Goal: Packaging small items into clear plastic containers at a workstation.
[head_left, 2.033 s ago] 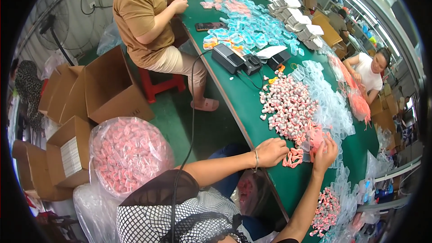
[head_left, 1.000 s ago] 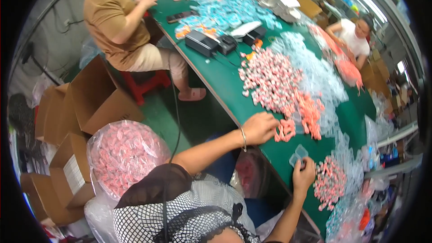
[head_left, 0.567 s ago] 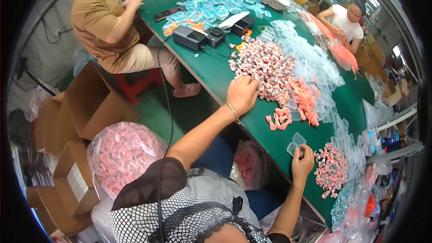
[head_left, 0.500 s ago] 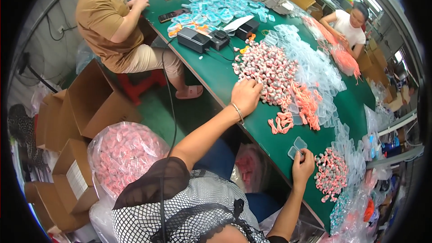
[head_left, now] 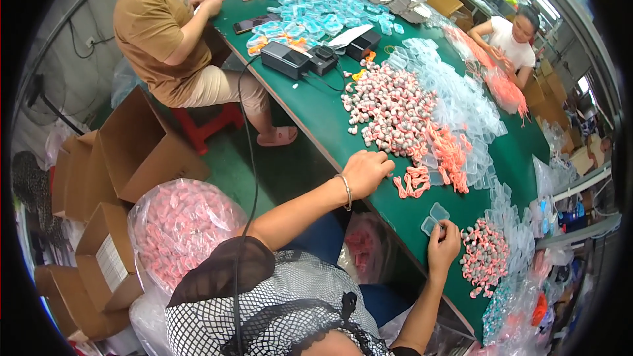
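My left hand (head_left: 368, 175) is over the near edge of the green table, its fingers pinched. A small pinkish bit shows at the fingertips, probably one of the small pink-and-grey pieces. Beyond it spreads a large pile of those pieces (head_left: 389, 107). Coral-coloured looped pieces (head_left: 413, 182) lie just right of the hand. My right hand (head_left: 444, 245) grips a small clear plastic case (head_left: 435, 216) with its lid opened, low over the table. Close by on its right is a smaller heap of pink-and-grey pieces (head_left: 484, 255).
Clear plastic cases (head_left: 455, 92) are heaped behind the large pile. Black devices (head_left: 285, 59) with cables and blue cases (head_left: 323, 10) occupy the far left. A person in brown (head_left: 148, 33) and another in white (head_left: 517, 49) sit around the table. Cardboard boxes (head_left: 142, 151) and a bag of pink pieces (head_left: 188, 224) stand on my left.
My left hand has come back from the large pile toward the table's near edge and the right hand. My right hand and the clear case have stayed nearly still.
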`<action>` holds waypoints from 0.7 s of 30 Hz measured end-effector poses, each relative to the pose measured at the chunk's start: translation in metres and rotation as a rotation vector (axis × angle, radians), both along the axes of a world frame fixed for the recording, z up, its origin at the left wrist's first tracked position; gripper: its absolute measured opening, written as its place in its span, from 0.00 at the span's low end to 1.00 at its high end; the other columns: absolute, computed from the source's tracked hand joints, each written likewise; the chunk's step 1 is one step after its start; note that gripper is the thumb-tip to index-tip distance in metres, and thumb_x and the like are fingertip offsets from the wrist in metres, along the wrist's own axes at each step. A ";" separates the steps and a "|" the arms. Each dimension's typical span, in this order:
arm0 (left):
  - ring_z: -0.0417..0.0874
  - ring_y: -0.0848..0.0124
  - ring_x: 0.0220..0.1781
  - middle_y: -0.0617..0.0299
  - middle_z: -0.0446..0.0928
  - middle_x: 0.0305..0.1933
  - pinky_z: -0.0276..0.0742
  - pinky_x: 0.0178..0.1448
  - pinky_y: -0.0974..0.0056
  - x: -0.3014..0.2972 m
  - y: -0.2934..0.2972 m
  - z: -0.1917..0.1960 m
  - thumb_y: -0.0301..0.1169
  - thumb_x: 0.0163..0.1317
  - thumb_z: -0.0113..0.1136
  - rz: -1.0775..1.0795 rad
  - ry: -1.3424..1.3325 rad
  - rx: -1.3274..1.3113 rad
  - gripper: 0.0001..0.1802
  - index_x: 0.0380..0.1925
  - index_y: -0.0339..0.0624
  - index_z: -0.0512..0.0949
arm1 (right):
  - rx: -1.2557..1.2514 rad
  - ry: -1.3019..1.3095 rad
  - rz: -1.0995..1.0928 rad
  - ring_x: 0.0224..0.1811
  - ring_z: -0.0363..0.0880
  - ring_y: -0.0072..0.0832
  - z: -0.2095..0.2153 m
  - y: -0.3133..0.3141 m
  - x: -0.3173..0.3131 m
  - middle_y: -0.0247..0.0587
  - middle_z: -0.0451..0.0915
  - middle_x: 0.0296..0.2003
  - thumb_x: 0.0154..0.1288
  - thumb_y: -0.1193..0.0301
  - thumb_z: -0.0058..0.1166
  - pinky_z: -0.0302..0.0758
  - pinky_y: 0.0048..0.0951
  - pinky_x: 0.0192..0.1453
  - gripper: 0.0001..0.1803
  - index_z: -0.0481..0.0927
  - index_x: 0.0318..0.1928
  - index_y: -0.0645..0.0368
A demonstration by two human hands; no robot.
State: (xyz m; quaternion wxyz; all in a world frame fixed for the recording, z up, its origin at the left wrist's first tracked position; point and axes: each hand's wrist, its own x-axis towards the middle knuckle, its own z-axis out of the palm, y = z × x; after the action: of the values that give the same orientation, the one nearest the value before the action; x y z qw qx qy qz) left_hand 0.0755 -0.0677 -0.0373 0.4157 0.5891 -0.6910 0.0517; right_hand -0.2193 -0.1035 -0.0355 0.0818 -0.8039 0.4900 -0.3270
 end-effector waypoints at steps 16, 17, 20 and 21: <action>0.80 0.56 0.36 0.56 0.78 0.32 0.75 0.40 0.54 -0.012 0.025 0.007 0.24 0.56 0.64 -0.055 -0.032 0.033 0.04 0.32 0.42 0.79 | -0.066 -0.008 -0.054 0.39 0.78 0.37 -0.003 0.003 0.004 0.37 0.79 0.32 0.58 0.66 0.61 0.69 0.41 0.42 0.09 0.80 0.38 0.54; 0.80 0.55 0.36 0.56 0.78 0.32 0.75 0.40 0.55 -0.013 0.025 0.009 0.24 0.56 0.64 -0.063 -0.028 0.041 0.04 0.32 0.41 0.79 | -0.066 -0.009 -0.056 0.38 0.78 0.37 -0.004 0.003 0.003 0.36 0.78 0.32 0.58 0.66 0.62 0.68 0.40 0.41 0.09 0.80 0.37 0.53; 0.80 0.55 0.36 0.56 0.78 0.32 0.75 0.40 0.54 -0.014 0.027 0.011 0.24 0.57 0.64 -0.059 -0.017 0.068 0.04 0.32 0.41 0.78 | -0.062 -0.006 -0.054 0.37 0.77 0.37 -0.002 0.005 0.003 0.36 0.77 0.31 0.58 0.66 0.62 0.68 0.40 0.40 0.09 0.80 0.37 0.53; 0.80 0.55 0.36 0.56 0.78 0.32 0.74 0.39 0.54 -0.013 0.028 0.010 0.24 0.57 0.63 -0.047 -0.013 0.084 0.04 0.32 0.41 0.78 | -0.104 -0.018 -0.049 0.35 0.76 0.36 -0.003 0.005 0.004 0.36 0.76 0.29 0.58 0.67 0.62 0.68 0.39 0.40 0.08 0.80 0.37 0.54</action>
State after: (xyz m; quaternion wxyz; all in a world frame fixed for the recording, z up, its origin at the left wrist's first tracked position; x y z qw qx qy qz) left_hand 0.0624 -0.0399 -0.0269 0.3872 0.5892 -0.7090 0.0169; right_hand -0.2154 -0.0989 -0.0382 0.0361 -0.7920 0.4910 -0.3611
